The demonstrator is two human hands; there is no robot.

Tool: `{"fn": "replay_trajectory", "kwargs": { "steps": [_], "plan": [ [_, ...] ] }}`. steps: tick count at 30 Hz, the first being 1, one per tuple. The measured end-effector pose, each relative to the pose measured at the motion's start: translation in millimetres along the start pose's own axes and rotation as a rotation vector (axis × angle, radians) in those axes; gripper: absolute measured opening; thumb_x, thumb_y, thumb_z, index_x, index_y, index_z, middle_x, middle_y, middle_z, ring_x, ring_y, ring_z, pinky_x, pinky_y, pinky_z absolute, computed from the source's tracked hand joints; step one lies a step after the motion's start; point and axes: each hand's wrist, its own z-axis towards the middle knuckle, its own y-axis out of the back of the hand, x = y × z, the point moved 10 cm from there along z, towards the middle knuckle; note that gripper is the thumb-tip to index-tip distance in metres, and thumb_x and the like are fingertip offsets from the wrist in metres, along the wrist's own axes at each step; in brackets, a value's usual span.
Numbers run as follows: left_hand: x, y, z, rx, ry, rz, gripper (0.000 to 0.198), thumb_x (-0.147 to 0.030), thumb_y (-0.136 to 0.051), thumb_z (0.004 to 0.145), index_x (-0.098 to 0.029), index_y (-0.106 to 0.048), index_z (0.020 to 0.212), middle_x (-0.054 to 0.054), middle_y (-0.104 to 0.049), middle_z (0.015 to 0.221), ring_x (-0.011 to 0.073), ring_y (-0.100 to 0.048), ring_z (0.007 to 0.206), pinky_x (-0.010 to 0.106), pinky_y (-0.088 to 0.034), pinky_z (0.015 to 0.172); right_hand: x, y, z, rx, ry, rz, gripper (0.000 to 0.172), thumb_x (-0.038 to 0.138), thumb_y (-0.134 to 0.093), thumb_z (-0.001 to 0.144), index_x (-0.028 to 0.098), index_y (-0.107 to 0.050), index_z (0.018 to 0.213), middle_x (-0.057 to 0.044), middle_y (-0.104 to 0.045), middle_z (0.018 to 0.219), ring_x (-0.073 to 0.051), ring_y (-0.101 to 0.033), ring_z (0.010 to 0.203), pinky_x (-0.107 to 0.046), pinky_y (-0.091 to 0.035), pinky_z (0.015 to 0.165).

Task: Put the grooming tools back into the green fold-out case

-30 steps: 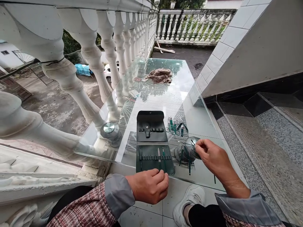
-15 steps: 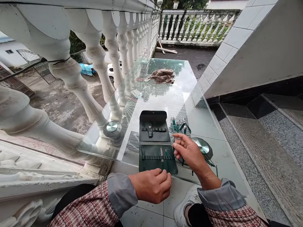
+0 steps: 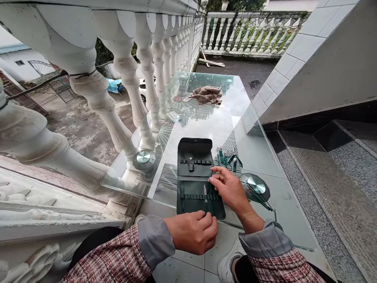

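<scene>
A dark green manicure case (image 3: 193,173) lies unfolded on the glass table (image 3: 165,184), its lower panel nearest me. A nail file (image 3: 205,192) with a green handle stands in the elastic loops of that panel. Beside it is a slimmer manicure tool (image 3: 210,190), partly hidden by my right hand. My left hand (image 3: 194,232) is closed at the panel's lower edge, fingertips pinching the green handle end of the slim tool. Over the panel's right side, my right hand (image 3: 229,190) has thumb and forefinger apart, close to that tool's upper end. A thin tool (image 3: 183,196) sits in the left loops.
Several nail clippers and scissors (image 3: 226,157) lie right of the case. A bundle of thin green tools (image 3: 263,200) rests by the round metal-topped table leg (image 3: 255,186). A crumpled brown cloth (image 3: 207,95) is farther back. White balusters (image 3: 91,90) flank the left; steps (image 3: 321,188) the right.
My right hand has moved left, from beside the case to over its lower panel by the slim tool. My left hand keeps its place at the lower edge. The view has shifted slightly.
</scene>
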Motion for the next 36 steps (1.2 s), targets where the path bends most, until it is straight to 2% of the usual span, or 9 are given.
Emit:
{"fn": "replay_trajectory", "kwargs": {
  "steps": [4, 9, 15, 21, 27, 36],
  "plan": [
    [0, -0.5, 0, 0.013, -0.004, 0.001, 0.029, -0.022, -0.042, 0.09, -0.006, -0.066, 0.096, 0.014, -0.063, 0.099, 0.0205, -0.061, 0.087, 0.03, -0.049, 0.069, 0, -4, 3, 0.05, 0.04, -0.042, 0.032, 0.032, -0.052, 0.074, 0.018, -0.054, 0.104, 0.003, -0.056, 0.065, -0.012, -0.047, 0.056, -0.026, -0.039, 0.057],
    [-1, -1.5, -1, 0.023, -0.01, -0.001, 0.028, -0.022, -0.043, 0.089, -0.006, -0.066, 0.096, 0.015, -0.063, 0.101, 0.0204, -0.061, 0.087, 0.03, -0.05, 0.069, 6, -4, 6, 0.072, 0.11, -0.212, 0.026, 0.032, -0.049, 0.078, 0.019, -0.056, 0.101, 0.001, -0.059, 0.069, -0.015, -0.054, 0.065, -0.029, -0.041, 0.064],
    [-3, -8.4, -3, 0.052, -0.011, 0.004, 0.028, -0.024, -0.044, 0.09, -0.006, -0.065, 0.097, 0.016, -0.061, 0.104, 0.0202, -0.06, 0.089, 0.03, -0.05, 0.07, 30, 3, 3, -0.01, 0.37, -0.494, 0.021, 0.027, -0.044, 0.085, 0.02, -0.062, 0.094, -0.006, -0.063, 0.092, -0.02, -0.058, 0.086, -0.034, -0.043, 0.077],
    [-2, -3.5, -2, 0.0, -0.014, 0.014, 0.028, -0.022, -0.043, 0.089, -0.008, -0.067, 0.093, 0.014, -0.063, 0.1, 0.02, -0.061, 0.086, 0.03, -0.049, 0.068, 36, -5, -2, 0.062, 0.487, -0.599, 0.023, 0.026, -0.043, 0.088, 0.019, -0.061, 0.102, -0.007, -0.06, 0.094, -0.019, -0.056, 0.084, -0.031, -0.043, 0.074],
    [0, -0.7, -1, -0.018, -0.001, -0.004, 0.028, -0.021, -0.045, 0.088, -0.006, -0.067, 0.092, 0.014, -0.063, 0.098, 0.0204, -0.061, 0.085, 0.03, -0.049, 0.068, 36, -17, -8, 0.131, 0.523, -0.695, 0.021, 0.027, -0.044, 0.089, 0.022, -0.064, 0.085, -0.004, -0.055, 0.082, -0.016, -0.052, 0.076, -0.027, -0.042, 0.068],
    [-2, -6.1, -3, 0.006, -0.014, 0.009, 0.029, -0.023, -0.044, 0.09, -0.006, -0.066, 0.095, 0.015, -0.062, 0.101, 0.02, -0.061, 0.087, 0.03, -0.049, 0.07, 40, -13, -17, 0.119, 0.571, -0.665, 0.022, 0.024, -0.043, 0.088, 0.021, -0.064, 0.093, -0.006, -0.056, 0.086, -0.017, -0.053, 0.08, -0.03, -0.044, 0.072]
  ]
}}
